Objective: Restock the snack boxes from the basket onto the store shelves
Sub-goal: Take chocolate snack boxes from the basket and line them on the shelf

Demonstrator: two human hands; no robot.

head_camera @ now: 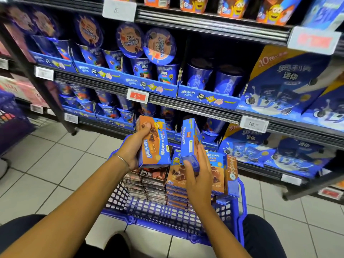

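Orange-fronted snack box point(154, 144) stands upright in the left hand point(133, 148), fingers curled over its top edge. Beside it, the right hand point(199, 175) wraps round a second box point(190, 142), turned side-on. Both are held just above the stacked boxes point(176, 175) in the blue basket point(167, 226) beneath the hands. Picking seems done and placing is next: each box likely needs carrying forward to the shelves point(204, 107) beyond the hands, then setting face outward.
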